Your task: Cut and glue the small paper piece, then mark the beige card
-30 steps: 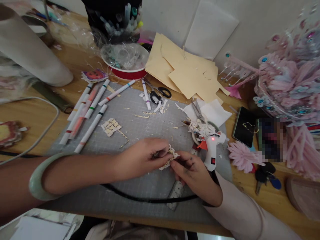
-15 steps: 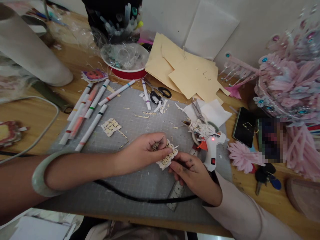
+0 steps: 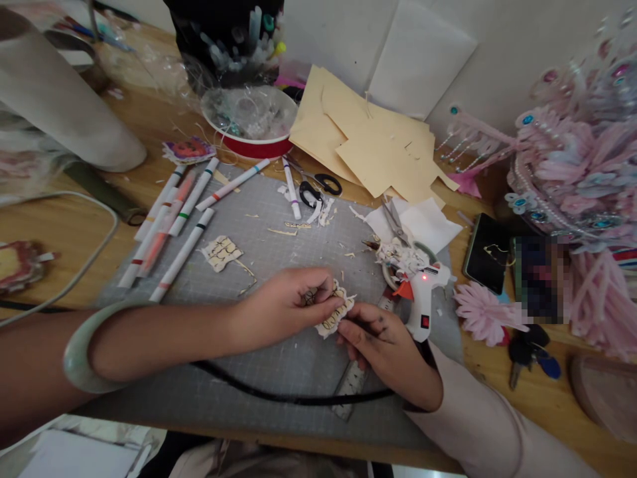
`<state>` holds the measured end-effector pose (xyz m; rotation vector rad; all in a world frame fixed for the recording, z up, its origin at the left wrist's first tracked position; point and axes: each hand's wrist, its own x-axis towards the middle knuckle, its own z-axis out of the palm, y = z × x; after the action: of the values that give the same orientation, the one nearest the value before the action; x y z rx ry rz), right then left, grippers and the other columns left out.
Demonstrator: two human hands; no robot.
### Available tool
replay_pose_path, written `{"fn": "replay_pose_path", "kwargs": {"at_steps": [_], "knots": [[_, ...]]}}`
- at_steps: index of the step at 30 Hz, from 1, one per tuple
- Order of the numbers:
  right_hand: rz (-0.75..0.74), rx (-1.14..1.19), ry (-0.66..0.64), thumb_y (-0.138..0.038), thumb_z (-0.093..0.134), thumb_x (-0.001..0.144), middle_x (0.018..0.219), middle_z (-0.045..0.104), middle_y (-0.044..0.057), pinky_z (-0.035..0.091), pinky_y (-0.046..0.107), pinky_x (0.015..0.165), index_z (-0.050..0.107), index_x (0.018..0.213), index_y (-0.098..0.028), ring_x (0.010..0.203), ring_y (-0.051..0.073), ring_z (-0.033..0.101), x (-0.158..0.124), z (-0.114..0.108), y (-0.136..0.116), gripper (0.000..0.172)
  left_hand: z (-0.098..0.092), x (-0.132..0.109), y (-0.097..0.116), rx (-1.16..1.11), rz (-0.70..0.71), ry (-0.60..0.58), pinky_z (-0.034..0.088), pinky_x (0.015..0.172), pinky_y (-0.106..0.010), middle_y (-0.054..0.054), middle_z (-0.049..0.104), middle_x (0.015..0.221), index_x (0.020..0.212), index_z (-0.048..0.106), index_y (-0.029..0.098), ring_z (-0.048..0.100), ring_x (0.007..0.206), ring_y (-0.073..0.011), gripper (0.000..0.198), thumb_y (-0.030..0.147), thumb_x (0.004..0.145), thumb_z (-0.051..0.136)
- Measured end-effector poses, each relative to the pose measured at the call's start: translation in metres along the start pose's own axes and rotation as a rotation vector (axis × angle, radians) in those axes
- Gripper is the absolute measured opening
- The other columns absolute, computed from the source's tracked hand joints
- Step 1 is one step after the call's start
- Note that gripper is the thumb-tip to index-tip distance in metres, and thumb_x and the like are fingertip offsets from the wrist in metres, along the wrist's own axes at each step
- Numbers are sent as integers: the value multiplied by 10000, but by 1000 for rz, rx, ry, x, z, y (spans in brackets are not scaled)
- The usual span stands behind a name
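Note:
Between my two hands is a small cream paper cutout (image 3: 332, 324) with black line drawing and ragged edges. My left hand (image 3: 298, 300), reaching in from the left, pinches its upper part between thumb and curled fingers. On the lower right edge, the thumb and fingers of my right hand (image 3: 381, 342) close on the same cutout. My fingers cover part of it. A second patterned cutout (image 3: 221, 253) lies flat on the grey cutting mat (image 3: 279, 372), left of my hands. Close to my right hand stands a white glue gun (image 3: 421, 302) with a lit red light.
A metal ruler (image 3: 350, 385) and a black cable (image 3: 279, 396) lie below my hands. Several markers (image 3: 182, 255) rest at left. Black-handled scissors (image 3: 311, 192), paper scraps and yellow card sheets (image 3: 383, 156) are behind. Phone (image 3: 485, 252), keys (image 3: 520, 358) and pink decorations (image 3: 562, 153) stand at right.
Almost nothing differs. My left fingers have shifted very slightly on the cutout; my right hand stays in place.

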<state>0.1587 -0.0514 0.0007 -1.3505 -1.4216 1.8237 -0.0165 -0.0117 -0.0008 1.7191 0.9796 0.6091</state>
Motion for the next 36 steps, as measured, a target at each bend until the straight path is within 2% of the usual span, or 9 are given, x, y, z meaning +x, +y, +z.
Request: {"fn": "replay_pose_path", "kwargs": {"at_steps": [4, 9, 13, 20, 26, 31, 36], "knots": [[-13, -14, -1, -389, 505, 819, 565, 467, -47, 318, 140, 363, 491, 705, -169, 413, 34, 391, 0, 0, 1, 248, 0, 0, 1, 29, 17, -2, 269, 483, -189, 64, 365, 550, 585, 352, 173, 334, 528, -72, 284, 277, 812, 488], [-12, -42, -11, -341, 508, 824, 602, 495, -34, 334, 140, 369, 505, 715, -167, 440, 40, 409, 1, -1, 3, 204, 2, 0, -2, -68, -45, -16, 279, 477, -181, 66, 343, 565, 606, 339, 179, 322, 538, -73, 296, 320, 827, 476], [-27, -56, -5, -299, 502, 828, 635, 526, -26, 331, 146, 383, 523, 741, -163, 450, 39, 419, 0, 0, 3, 162, 2, 0, -3, -77, -43, -21, 275, 476, -177, 70, 336, 566, 606, 336, 178, 314, 538, -72, 301, 323, 830, 477], [-11, -39, 7, -318, 502, 821, 608, 511, -31, 327, 154, 384, 511, 725, -166, 442, 45, 409, 0, 1, -1, 180, 0, -1, 0, 12, 0, -5, 274, 476, -177, 71, 352, 552, 593, 339, 176, 328, 528, -70, 296, 289, 823, 487], [4, 19, -38, -323, 502, 820, 656, 516, -21, 339, 144, 387, 513, 767, -158, 468, 43, 416, 0, -1, -1, 174, 0, -2, 2, 108, 51, 11, 267, 473, -170, 74, 367, 542, 589, 351, 170, 340, 510, -60, 290, 263, 829, 486], [-41, 15, -46, -321, 501, 819, 619, 483, -30, 330, 146, 395, 501, 724, -154, 472, 42, 413, 0, -2, -1, 192, 1, -4, 3, 139, 101, 32, 275, 486, -168, 75, 380, 553, 587, 345, 171, 344, 512, -56, 281, 223, 826, 483], [-84, 16, -40, -253, 493, 819, 624, 481, -32, 330, 148, 406, 509, 733, -150, 486, 43, 413, -1, -1, -3, 135, 3, -6, 6, 186, 121, 48, 268, 487, -180, 73, 367, 549, 586, 328, 175, 341, 507, -60, 278, 208, 821, 472]]}}
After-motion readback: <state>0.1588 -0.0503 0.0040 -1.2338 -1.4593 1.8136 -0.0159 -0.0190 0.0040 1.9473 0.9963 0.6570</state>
